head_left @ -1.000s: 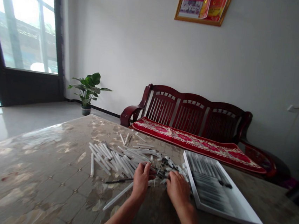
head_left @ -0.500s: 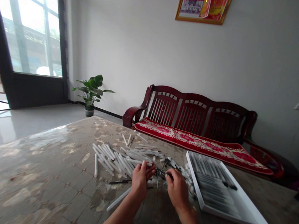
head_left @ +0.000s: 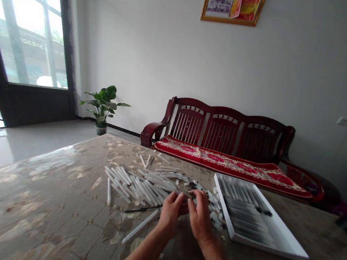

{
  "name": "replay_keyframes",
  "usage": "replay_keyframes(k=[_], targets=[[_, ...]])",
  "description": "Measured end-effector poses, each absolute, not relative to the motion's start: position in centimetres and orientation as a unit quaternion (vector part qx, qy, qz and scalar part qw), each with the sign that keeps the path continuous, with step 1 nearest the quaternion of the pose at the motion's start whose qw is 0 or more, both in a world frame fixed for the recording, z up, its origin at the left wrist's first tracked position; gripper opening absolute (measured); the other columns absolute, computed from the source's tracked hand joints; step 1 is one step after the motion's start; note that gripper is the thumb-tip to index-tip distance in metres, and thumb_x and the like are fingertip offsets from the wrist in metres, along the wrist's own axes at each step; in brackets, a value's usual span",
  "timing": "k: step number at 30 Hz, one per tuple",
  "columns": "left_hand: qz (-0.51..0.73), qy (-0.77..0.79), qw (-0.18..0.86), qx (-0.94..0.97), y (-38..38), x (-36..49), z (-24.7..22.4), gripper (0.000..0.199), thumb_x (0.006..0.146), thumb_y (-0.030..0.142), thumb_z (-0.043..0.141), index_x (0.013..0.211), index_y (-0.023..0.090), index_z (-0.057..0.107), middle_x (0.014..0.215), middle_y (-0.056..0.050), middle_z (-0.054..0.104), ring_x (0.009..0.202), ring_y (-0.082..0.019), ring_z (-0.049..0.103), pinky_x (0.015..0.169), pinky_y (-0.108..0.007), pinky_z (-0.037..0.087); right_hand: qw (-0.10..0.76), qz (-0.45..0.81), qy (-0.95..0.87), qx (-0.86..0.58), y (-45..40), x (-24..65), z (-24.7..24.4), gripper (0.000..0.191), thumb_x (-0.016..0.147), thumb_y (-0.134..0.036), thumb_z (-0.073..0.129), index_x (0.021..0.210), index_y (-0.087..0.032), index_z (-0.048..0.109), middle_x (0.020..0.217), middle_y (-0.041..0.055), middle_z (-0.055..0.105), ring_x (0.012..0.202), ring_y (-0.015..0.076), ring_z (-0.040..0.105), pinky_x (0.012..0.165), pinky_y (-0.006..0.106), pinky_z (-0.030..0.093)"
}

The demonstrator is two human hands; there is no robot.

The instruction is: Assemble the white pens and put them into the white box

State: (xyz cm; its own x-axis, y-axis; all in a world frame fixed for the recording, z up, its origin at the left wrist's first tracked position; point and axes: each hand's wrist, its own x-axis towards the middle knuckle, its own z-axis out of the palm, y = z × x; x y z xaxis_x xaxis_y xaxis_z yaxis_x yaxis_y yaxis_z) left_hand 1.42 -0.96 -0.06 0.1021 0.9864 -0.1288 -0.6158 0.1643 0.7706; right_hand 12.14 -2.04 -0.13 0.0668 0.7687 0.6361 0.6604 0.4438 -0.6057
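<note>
My left hand [head_left: 170, 211] is closed, thumb against fingers, over the near right end of a loose pile of white pen barrels [head_left: 143, 186]. It pinches a pen barrel, mostly hidden by the fingers. Fingertips of my right hand [head_left: 201, 214] meet those of the left; they are pinched round something too small to make out. Behind and right of the hands lie small clear and black pen parts [head_left: 215, 203]. One dark thin rod [head_left: 143, 209] and a single white barrel [head_left: 139, 227] lie left of my left wrist.
To the right, a shallow white box [head_left: 284, 249] holds rows of pens with dark and clear bodies. The patterned tabletop [head_left: 45, 211] extends left. Beyond it stand a dark red wooden bench [head_left: 222, 128] and a potted plant [head_left: 103, 107].
Both hands have come together: the left moved right, and the right moved slightly left until the fingertips met. The white barrel visible at my left fingers is now hidden. The view shifted slightly.
</note>
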Motion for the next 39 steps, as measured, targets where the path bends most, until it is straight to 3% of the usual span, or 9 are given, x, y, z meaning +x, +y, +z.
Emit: replay_keyframes(k=[4, 8, 11, 14, 16, 23, 33, 39], targets=[[0.543, 0.296, 0.725, 0.301, -1.6, 2.2, -0.5, 0.041, 0.059, 0.046, 0.084, 0.076, 0.014, 0.064, 0.065, -0.001, 0.068, 0.059, -0.012, 0.064, 0.056, -0.021, 0.05, 0.542, 0.112, -0.658, -0.511, -2.4, 11.1, 0.2, 0.039, 0.097, -0.044, 0.034, 0.125, -0.022, 0.049, 0.131, 0.0116, 0.053, 0.125, 0.0226, 0.047, 0.105, 0.04, 0.04], [0.54, 0.312, 0.734, 0.269, -1.3, 1.6, -0.2, 0.036, 0.063, 0.041, 0.085, 0.075, 0.014, 0.063, 0.067, -0.001, 0.068, 0.06, -0.013, 0.067, 0.057, -0.022, 0.053, 0.548, 0.18, -0.624, -0.528, -1.6, 11.9, 0.9, 0.048, 0.1, -0.048, 0.023, 0.133, -0.022, 0.046, 0.136, 0.0104, 0.055, 0.127, 0.0189, 0.05, 0.102, 0.033, 0.043], [0.579, 0.318, 0.728, 0.183, -0.5, 0.5, 0.5, 0.026, 0.073, 0.032, 0.08, 0.078, 0.016, 0.06, 0.072, -0.002, 0.069, 0.063, -0.013, 0.07, 0.057, -0.021, 0.056, 0.536, 0.176, -0.604, -0.563, -0.5, 14.0, 1.0, 0.04, 0.096, -0.044, 0.036, 0.119, -0.02, 0.059, 0.118, 0.0095, 0.067, 0.11, 0.0214, 0.061, 0.093, 0.033, 0.048], [0.616, 0.322, 0.708, 0.127, 0.2, -0.4, 1.0, 0.016, 0.084, 0.025, 0.071, 0.079, 0.016, 0.058, 0.074, -0.003, 0.07, 0.064, -0.012, 0.071, 0.06, -0.021, 0.059, 0.441, 0.101, -0.644, -0.617, -0.2, 15.5, 0.7, 0.024, 0.089, -0.031, 0.048, 0.093, -0.022, 0.07, 0.095, 0.0066, 0.07, 0.094, 0.0231, 0.063, 0.087, 0.035, 0.048], [0.63, 0.324, 0.697, 0.112, 0.4, -0.7, 1.2, 0.014, 0.087, 0.022, 0.066, 0.078, 0.016, 0.057, 0.074, -0.004, 0.07, 0.065, -0.012, 0.071, 0.061, -0.021, 0.059, 0.363, 0.046, -0.677, -0.639, -0.6, 15.5, 0.5, 0.021, 0.086, -0.022, 0.052, 0.087, -0.023, 0.072, 0.092, 0.0055, 0.069, 0.094, 0.0233, 0.061, 0.086, 0.034, 0.046], [0.635, 0.32, 0.694, 0.115, 0.2, -0.1, 1.1, 0.016, 0.081, 0.022, 0.073, 0.076, 0.015, 0.059, 0.066, -0.001, 0.067, 0.057, -0.009, 0.067, 0.056, -0.016, 0.055, 0.213, -0.033, -0.741, -0.636, -1.6, 13.3, 1.2, 0.024, 0.083, -0.014, 0.059, 0.09, -0.028, 0.076, 0.093, 0.0041, 0.069, 0.096, 0.0223, 0.058, 0.083, 0.029, 0.044], [0.63, 0.33, 0.692, 0.128, 0.3, 0.1, 0.6, 0.026, 0.073, 0.027, 0.081, 0.073, 0.015, 0.057, 0.063, 0.001, 0.064, 0.055, -0.008, 0.065, 0.052, -0.014, 0.052, 0.13, -0.064, -0.742, -0.655, -1.1, 12.4, 1.5, 0.026, 0.086, -0.006, 0.052, 0.093, -0.021, 0.072, 0.102, 0.0073, 0.069, 0.103, 0.0236, 0.059, 0.086, 0.031, 0.043], [0.624, 0.336, 0.691, 0.141, 0.2, 0.0, 0.5, 0.025, 0.075, 0.028, 0.079, 0.074, 0.014, 0.059, 0.059, 0.001, 0.062, 0.051, -0.006, 0.061, 0.048, -0.013, 0.05, 0.097, -0.087, -0.747, -0.652, -1.7, 11.3, 1.6, 0.035, 0.09, -0.004, 0.041, 0.1, -0.018, 0.071, 0.104, 0.0097, 0.069, 0.104, 0.0251, 0.06, 0.089, 0.033, 0.044]])
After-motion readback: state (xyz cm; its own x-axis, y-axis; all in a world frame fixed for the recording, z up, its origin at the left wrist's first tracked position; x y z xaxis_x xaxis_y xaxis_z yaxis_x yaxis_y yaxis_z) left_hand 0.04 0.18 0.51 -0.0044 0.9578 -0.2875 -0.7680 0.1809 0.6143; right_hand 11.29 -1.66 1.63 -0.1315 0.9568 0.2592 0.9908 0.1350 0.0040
